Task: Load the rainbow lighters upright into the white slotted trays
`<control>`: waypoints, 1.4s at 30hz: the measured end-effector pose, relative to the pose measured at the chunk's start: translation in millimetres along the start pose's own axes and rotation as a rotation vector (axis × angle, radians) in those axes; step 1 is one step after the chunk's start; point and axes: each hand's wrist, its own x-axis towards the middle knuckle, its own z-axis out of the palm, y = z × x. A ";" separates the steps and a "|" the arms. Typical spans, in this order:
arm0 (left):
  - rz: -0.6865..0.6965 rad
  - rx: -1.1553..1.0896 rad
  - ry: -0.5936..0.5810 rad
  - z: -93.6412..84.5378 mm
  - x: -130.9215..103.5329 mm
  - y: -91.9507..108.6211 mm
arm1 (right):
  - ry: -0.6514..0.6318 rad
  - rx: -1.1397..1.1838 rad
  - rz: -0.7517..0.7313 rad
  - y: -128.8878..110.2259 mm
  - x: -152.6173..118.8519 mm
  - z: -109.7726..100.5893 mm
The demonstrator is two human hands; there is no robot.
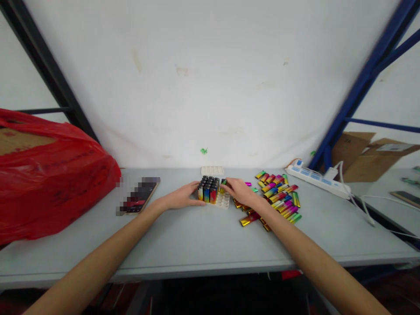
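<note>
Generally, the grey worktop [183, 245] supports all items; read directions from the pocketed tray [223, 201] at dial centre, wall at twelve o'clock. The red bag [59, 183] sits at nine, seemingly set aside to leave working room. The pile of loose cases [277, 197], lighter-like and metallic, lies at three, presumably for short reach by the right hand. The power strip [316, 178] lies beyond it, between two and three; the phone [141, 197] is at nine. The left hand [180, 197], thumb and fingers apart, spans the nine o'clock side of the standing cases [207, 190], apparently bracing them upright. The right hand [241, 191], at three, is pinched on a single dark-topped case [223, 181] near its top, which probably keeps it vertical over the pockets. Count: one bag, one strip, one phone, two trays including the spare tray [212, 170] at twelve; three standing cases face six o'clock, those behind overlap; the pile cannot be counted exactly; one case in the right hand
</note>
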 end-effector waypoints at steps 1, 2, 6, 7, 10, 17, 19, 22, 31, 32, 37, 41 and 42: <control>0.002 0.000 0.000 0.2 0.1 -0.4 | -0.014 -0.009 -0.011 -0.1 0.6 0.5; 0.006 0.002 -0.001 0.3 0.1 -0.9 | -0.024 -0.016 -0.021 0.0 1.0 0.2; 0.028 0.011 -0.004 0.8 -0.1 -2.3 | -0.026 0.002 -0.076 6.2 -2.0 -11.2; 0.027 0.011 -0.004 0.8 -0.3 -2.5 | -0.024 0.017 -0.093 10.0 -4.3 -16.3; 0.010 0.013 -0.008 0.8 -0.8 -2.6 | -0.034 0.005 -0.091 25.4 -14.1 -33.0; -0.005 0.026 -0.004 0.3 -1.4 -2.1 | -0.328 -0.185 0.170 53.6 -26.7 -47.9; -0.017 0.024 0.001 0.2 -1.7 -1.9 | -0.348 -0.190 0.200 53.1 -24.9 -46.8; -0.008 0.026 0.007 0.6 -2.1 -2.3 | -0.312 -0.193 0.185 46.9 -21.5 -43.1; -0.008 0.029 0.017 1.0 -1.7 -1.6 | -0.185 -0.201 0.178 39.9 -18.7 -26.9; -0.004 0.029 0.013 0.7 -1.5 -1.0 | -0.146 -0.176 0.176 41.0 -18.4 -27.0; -0.008 0.020 -0.005 -0.5 -0.8 0.8 | 0.132 0.107 0.179 47.9 -9.5 -30.0; -0.017 0.008 -0.010 -0.6 -1.0 0.8 | 0.316 0.476 0.205 48.5 -0.8 -26.9; -0.015 0.007 -0.008 -0.6 -1.0 0.7 | 0.348 0.585 0.217 46.5 0.6 -25.3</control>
